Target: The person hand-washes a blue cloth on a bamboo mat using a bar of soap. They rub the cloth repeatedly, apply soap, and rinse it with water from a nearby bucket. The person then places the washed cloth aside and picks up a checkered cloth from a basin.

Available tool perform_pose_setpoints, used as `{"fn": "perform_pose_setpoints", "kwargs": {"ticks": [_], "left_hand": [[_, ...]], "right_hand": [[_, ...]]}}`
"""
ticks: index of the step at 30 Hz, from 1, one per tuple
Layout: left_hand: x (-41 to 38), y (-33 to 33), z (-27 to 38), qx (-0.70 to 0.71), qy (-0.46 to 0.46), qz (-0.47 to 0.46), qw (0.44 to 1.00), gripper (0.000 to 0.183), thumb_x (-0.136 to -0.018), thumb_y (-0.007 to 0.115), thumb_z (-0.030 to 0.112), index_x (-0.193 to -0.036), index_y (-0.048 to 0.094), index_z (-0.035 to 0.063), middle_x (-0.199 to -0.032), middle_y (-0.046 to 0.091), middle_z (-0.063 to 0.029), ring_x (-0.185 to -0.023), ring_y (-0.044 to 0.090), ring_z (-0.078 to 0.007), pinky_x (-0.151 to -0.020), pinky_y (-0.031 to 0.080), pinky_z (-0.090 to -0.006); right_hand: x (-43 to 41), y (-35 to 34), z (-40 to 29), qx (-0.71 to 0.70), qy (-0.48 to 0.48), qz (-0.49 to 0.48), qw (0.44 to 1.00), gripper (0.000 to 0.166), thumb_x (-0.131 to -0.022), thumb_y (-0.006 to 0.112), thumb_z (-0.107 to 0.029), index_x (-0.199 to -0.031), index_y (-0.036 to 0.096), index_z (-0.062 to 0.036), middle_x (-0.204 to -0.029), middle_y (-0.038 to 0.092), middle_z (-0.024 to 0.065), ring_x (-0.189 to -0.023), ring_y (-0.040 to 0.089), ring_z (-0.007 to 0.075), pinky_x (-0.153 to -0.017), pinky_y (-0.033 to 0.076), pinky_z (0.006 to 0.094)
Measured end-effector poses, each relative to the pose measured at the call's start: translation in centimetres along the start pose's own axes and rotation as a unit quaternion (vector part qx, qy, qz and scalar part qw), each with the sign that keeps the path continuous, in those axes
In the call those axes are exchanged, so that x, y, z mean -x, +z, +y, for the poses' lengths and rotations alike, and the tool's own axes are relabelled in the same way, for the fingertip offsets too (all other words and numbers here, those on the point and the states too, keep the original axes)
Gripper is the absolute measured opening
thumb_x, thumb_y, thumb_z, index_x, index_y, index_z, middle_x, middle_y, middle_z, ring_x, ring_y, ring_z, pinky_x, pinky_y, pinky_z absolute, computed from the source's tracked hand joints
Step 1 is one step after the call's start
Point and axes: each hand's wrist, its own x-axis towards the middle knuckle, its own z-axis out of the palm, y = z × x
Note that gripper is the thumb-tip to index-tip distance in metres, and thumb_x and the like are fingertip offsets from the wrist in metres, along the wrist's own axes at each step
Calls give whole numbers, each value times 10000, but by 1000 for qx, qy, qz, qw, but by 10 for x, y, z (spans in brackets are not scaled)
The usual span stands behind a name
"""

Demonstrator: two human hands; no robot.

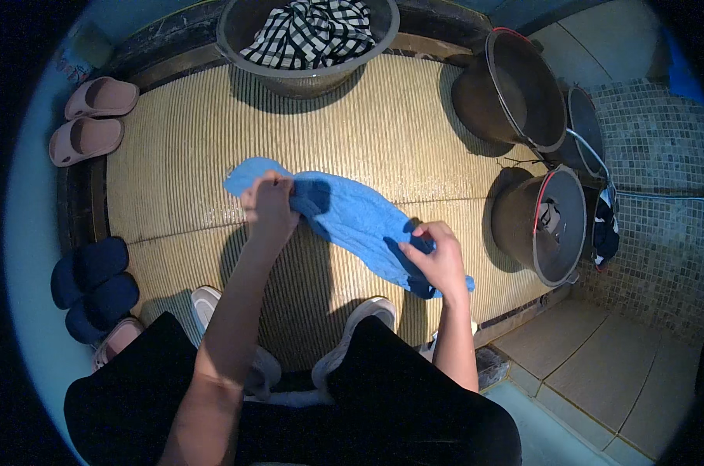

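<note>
A blue towel-like cloth (357, 212) stretches in a crumpled band from upper left to lower right over the ribbed yellowish floor (171, 134). Near its left end, my left hand (270, 201) is closed on a gathered part, and a flap of the cloth sticks out beyond the fist. My right hand (442, 256) is over the cloth's other end, thumb and forefinger apart with nothing seen between them. It casts a shadow on the fabric; whether its other fingers touch the cloth is hidden.
A large grey basin (293, 84) holds black-and-white checked fabric (314, 35). To the right stand a dark bucket (480, 99) and another bucket (515, 224) with cloth inside. Pink slippers (87, 140) and dark blue slippers (95, 274) lie left. A metal pipe (660, 196) crosses the mosaic tiles.
</note>
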Motion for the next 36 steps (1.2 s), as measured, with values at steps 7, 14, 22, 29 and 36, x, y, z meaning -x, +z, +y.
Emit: {"fn": "perform_pose_setpoints", "kwargs": {"ticks": [7,14,22,29,36], "left_hand": [[0,-22,15,18,-1,-77,997,425,-655,678,105,-1059,548,98,-1126,470,-94,-1062,473,-284,-819,417,-459],[6,-32,23,161,-42,-31,985,253,-700,588,68,-952,563,61,-884,560,-135,-838,561,-305,-703,469,-379],[45,19,84,535,-140,-150,820,319,-804,570,166,-1110,516,90,-1009,558,-144,-938,556,-265,-778,460,-360],[21,31,86,845,-331,-216,361,479,-814,630,431,-1100,507,66,-995,591,-92,-927,586,-187,-808,485,-360],[12,31,78,791,-193,-196,547,235,-801,611,245,-937,555,62,-825,580,-44,-734,562,-152,-625,471,-324]], "right_hand": [[-13,72,-20,170,-121,-48,977,252,-680,687,-132,-894,604,-29,-972,554,146,-951,515,328,-807,429,396],[-25,49,5,-348,-35,-19,936,115,-753,584,-43,-862,547,-32,-1142,568,158,-1059,529,255,-926,395,348],[-26,20,34,-435,189,68,878,240,-783,585,-26,-998,478,-41,-821,573,42,-740,535,113,-660,453,241],[-6,55,-40,-138,-175,110,969,396,-697,453,58,-1070,569,-10,-962,627,153,-819,623,257,-796,484,326],[-9,82,-73,-102,-325,126,932,122,-676,687,-108,-726,586,-62,-609,504,84,-483,510,243,-452,415,324]]}}
